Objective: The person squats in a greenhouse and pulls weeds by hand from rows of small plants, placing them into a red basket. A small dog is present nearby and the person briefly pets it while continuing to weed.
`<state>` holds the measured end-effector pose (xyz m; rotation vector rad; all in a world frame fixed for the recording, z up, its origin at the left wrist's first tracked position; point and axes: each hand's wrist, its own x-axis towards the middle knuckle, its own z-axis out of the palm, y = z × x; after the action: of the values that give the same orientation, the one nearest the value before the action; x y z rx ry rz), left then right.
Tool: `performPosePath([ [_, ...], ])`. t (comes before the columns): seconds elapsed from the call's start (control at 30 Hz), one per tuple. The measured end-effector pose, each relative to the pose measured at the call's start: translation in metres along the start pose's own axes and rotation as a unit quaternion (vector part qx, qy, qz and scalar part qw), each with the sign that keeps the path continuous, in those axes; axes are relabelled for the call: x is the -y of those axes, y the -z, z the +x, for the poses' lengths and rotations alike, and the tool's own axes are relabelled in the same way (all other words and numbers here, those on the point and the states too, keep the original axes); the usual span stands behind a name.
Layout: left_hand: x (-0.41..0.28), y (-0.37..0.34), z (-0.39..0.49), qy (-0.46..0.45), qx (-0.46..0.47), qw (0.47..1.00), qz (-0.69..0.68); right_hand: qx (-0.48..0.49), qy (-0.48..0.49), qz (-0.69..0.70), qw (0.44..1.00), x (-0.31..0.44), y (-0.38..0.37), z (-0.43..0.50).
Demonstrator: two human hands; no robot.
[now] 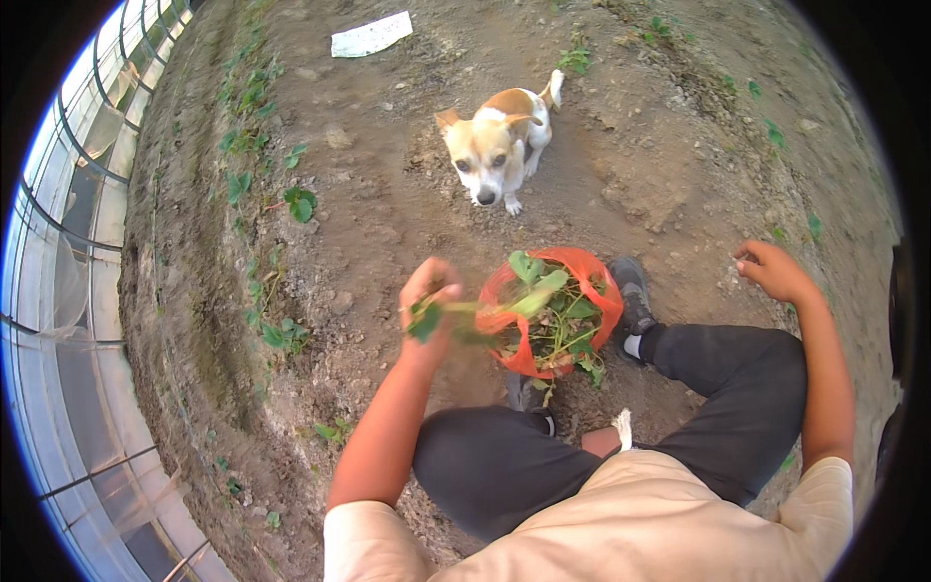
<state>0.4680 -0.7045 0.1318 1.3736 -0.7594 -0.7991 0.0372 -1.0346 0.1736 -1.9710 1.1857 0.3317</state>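
My left hand (430, 291) grips a leafy green plant cutting (465, 309), blurred by motion, whose leaves reach over the left rim of a red plastic bag (608, 309). Inside the bag lies a heap of green plant stems and leaves (564, 327), a few of which hang over its near edge. The bag stands on the soil between my shoes. My right hand (769, 270) is raised to the right of the bag, its fingers loosely curled, and it appears to hold nothing.
A white and tan dog (487, 153) sits just beyond the bag, facing me. Farther off lies a white flat piece (372, 35) on the soil. Low green plants (287, 336) grow in a row at left, beside a greenhouse wall (73, 291). More small plants (775, 134) grow at right.
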Motion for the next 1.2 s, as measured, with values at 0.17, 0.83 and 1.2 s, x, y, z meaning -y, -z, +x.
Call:
performPosePath([
  [0.17, 0.014, -0.089, 0.006, 0.028, 0.106, 0.994, -0.002, -0.004, 0.031, 0.007, 0.999, -0.008, -0.011, -0.027],
  [0.83, 0.163, -0.064, -0.079, 0.261, 0.071, 0.568, 0.777, -0.036, 0.066, -0.195, 0.978, 0.005, -0.045, -0.076],
  [1.2, 0.059, -0.137, -0.056, 0.170, 0.215, 0.633, 0.724, -0.081, 0.211, -0.116, 0.967, 0.087, -0.180, 0.003],
])
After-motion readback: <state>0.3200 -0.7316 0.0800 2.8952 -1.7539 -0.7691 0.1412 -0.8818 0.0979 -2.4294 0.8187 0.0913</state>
